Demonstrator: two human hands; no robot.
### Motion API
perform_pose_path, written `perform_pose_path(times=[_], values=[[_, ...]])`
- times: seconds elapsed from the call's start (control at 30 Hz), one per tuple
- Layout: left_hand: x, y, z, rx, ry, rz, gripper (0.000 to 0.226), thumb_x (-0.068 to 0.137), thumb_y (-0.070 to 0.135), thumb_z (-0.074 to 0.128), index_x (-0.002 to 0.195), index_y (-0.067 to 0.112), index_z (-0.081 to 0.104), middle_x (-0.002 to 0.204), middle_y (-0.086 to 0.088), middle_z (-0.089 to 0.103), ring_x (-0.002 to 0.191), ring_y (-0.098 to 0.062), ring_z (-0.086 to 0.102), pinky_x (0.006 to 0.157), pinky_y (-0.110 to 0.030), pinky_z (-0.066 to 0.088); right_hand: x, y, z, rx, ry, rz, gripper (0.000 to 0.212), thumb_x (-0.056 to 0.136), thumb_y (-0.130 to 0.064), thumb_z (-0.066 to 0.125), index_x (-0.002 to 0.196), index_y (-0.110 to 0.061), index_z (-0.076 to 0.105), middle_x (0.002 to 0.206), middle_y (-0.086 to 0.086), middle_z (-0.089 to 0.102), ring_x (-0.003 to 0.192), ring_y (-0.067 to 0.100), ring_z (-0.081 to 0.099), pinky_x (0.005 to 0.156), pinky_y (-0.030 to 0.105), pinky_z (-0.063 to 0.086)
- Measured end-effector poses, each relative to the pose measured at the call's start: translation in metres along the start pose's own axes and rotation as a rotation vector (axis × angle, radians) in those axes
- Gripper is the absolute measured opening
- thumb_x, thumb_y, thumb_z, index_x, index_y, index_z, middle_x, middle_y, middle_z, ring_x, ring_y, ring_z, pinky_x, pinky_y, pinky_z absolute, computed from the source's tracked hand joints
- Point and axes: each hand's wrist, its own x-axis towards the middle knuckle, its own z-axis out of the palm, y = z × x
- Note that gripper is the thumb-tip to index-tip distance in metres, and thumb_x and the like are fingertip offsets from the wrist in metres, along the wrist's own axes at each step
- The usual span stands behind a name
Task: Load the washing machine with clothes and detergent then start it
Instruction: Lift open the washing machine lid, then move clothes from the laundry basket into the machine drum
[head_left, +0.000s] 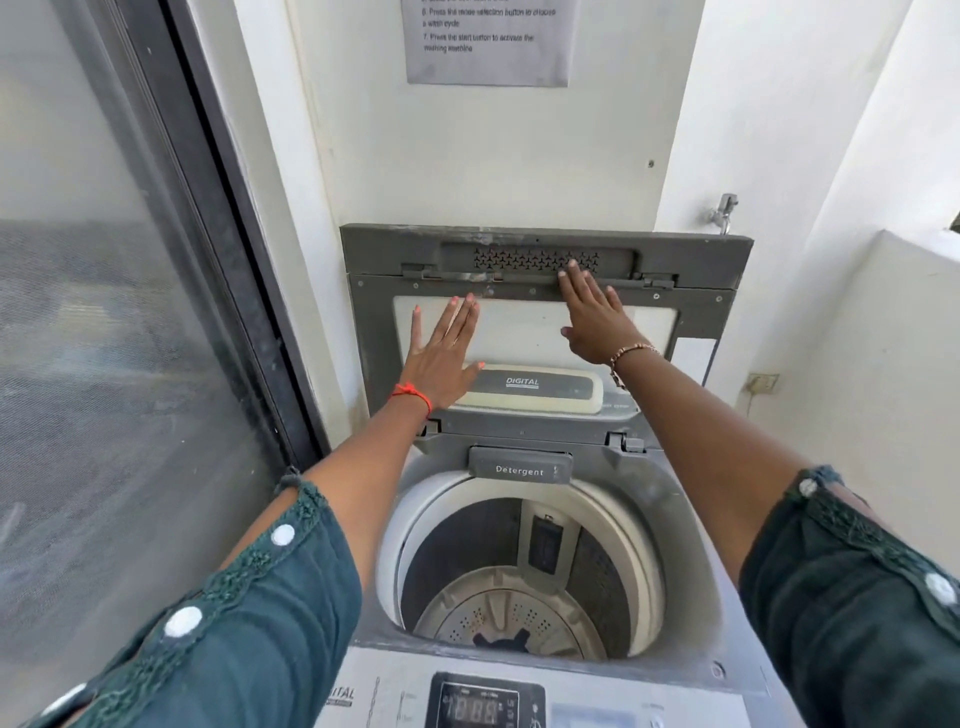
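My left hand (441, 358), right hand (597, 322): both flat, fingers straight, laid on raised lid (701, 312) of washing machine (691, 597), gripping nothing. Lid upright against wall (493, 156). Detergent drawer (519, 465) just behind open drum (519, 613).

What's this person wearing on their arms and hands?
The left sleeve and right sleeve are dark teal with lacy trim and white round dots. A red thread circles the left wrist, a beaded bracelet the right. The left hand has coral-pink nails.
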Motion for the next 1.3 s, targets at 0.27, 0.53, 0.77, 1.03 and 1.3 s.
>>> perform_pose_path(times=[0.27, 0.53, 0.77, 1.03, 1.3], values=[[-0.090, 0.025, 0.046, -0.104, -0.156, 0.005, 0.068, 0.099, 0.041, 0.028, 0.150, 0.017, -0.011, 0.156, 0.008, -0.018, 0.146, -0.013, -0.013, 0.111, -0.054, -0.015, -0.085, -0.012, 0.058, 0.081, -0.192, 0.012, 0.072, 0.098, -0.024, 0.039, 0.147, -0.008, -0.010, 0.157, 0.005, -0.017, 0.146, 0.020, -0.007, 0.117, 0.040, -0.001], [-0.187, 0.071, 0.079, -0.492, -0.610, 0.025, 0.041, 0.099, 0.037, 0.035, 0.106, 0.008, 0.064, 0.112, -0.016, 0.064, 0.108, -0.032, 0.059, 0.095, -0.045, 0.045, -0.205, -0.027, 0.099, 0.382, -0.336, 0.155, 0.030, 0.098, -0.023, 0.040, 0.101, 0.001, 0.058, 0.112, 0.021, 0.063, 0.103, 0.034, 0.058, 0.081, 0.036, 0.044], [-0.202, 0.135, 0.064, -0.689, -0.760, 0.193, 0.046, 0.101, 0.036, 0.035, 0.063, 0.011, 0.042, 0.069, -0.010, 0.049, 0.066, -0.021, 0.048, 0.069, -0.034, 0.040, -0.309, -0.005, 0.099, 0.523, -0.135, 0.339, 0.029, 0.096, -0.018, 0.046, 0.102, 0.002, 0.066, 0.105, 0.016, 0.068, 0.099, 0.030, 0.062, 0.089, 0.039, 0.046], [-0.173, 0.279, 0.022, -0.853, -0.571, 0.421, 0.055, 0.099, 0.037, 0.037, 0.146, 0.009, 0.029, 0.151, -0.011, 0.033, 0.139, -0.024, 0.031, 0.115, -0.038, 0.026, -0.401, 0.077, 0.097, 0.421, 0.021, 0.628, 0.047, 0.095, -0.021, 0.049, 0.136, -0.003, 0.041, 0.143, 0.016, 0.043, 0.135, 0.028, 0.037, 0.112, 0.043, 0.026], [-0.173, 0.449, 0.031, -0.806, -0.479, 0.551, 0.074, 0.092, 0.010, 0.044, 0.152, 0.013, 0.000, 0.159, -0.008, -0.001, 0.147, -0.027, -0.005, 0.119, -0.045, 0.000, -0.468, 0.178, 0.139, 0.348, -0.202, 0.764, 0.066, 0.097, -0.036, 0.040, 0.149, -0.010, 0.009, 0.157, 0.012, 0.010, 0.145, 0.024, 0.011, 0.117, 0.042, 0.014]])
